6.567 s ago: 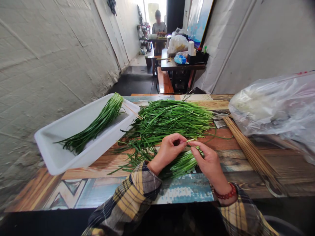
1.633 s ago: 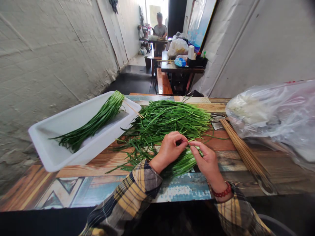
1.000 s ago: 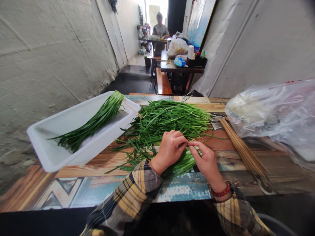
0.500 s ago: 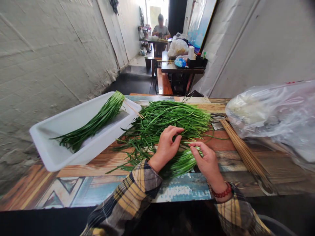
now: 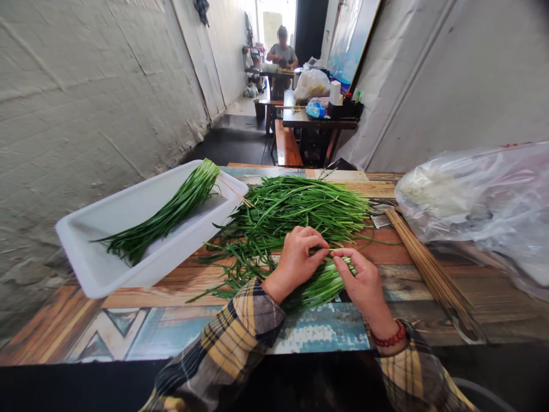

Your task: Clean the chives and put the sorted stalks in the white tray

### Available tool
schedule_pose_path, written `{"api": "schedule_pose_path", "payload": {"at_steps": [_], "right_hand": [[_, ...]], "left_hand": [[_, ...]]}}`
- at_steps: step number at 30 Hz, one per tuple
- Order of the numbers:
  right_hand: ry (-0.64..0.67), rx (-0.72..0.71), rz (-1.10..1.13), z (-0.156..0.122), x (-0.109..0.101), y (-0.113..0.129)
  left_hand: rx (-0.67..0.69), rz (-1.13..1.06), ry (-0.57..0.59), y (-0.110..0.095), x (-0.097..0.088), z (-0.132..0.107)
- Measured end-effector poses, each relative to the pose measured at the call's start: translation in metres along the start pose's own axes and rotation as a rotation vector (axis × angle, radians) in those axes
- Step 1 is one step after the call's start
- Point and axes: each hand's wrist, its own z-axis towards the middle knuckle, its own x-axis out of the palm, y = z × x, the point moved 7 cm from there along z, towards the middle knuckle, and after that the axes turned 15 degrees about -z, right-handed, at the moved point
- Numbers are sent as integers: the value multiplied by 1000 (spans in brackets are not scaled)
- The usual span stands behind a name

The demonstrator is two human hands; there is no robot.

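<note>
Over the table's near half, my right hand [image 5: 360,277] is closed around the pale stem ends of a small bunch of garlic chives [image 5: 321,283]. My left hand [image 5: 300,257] is closed in a pinch just beside the right fingertips, where a thin pale chive stalk shows between the two hands. Below and behind the left hand, the bunch's green leaves spread leftward, partly hidden by the hand and sleeve. A large loose pile of garlic chives [image 5: 300,203] lies beyond both hands.
To the left, a white plastic tub [image 5: 150,283] holds a neat bunch of chives [image 5: 165,220]. Bamboo skewers [image 5: 424,263] lie at the right beside a clear plastic bag [image 5: 467,194]. Farther off, a person [image 5: 282,54] sits behind another table [image 5: 295,118] and a bench [image 5: 286,143].
My left hand has moved slightly right, and its fingers have come together in a pinch by the right fingertips. The right hand keeps its hold on the chives.
</note>
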Motion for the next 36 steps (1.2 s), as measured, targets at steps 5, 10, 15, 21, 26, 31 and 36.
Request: {"api": "schedule_pose_path", "payload": {"at_steps": [5,10,15,21,26,31,36], "right_hand": [[-38,11,75,-1,1,-5],[-31,14,57,-2,1,-4],[-19,9,103,-2,2,-4],[-56,27,71,-2,2,-8],[-57,0,31,-1,1,-6],[-65,-6,-4,-1,-1,-5],[-57,-11,-10,-2,-2,-1]], "left_hand": [[-7,52,21,0,3,-1],[39,97,38,-4,4,-3],[70,130,64,-6,5,-4],[130,176,181,-17,12,-7],[103,88,162,-13,8,-5],[47,54,107,0,5,1],[19,110,164,3,13,2]]}}
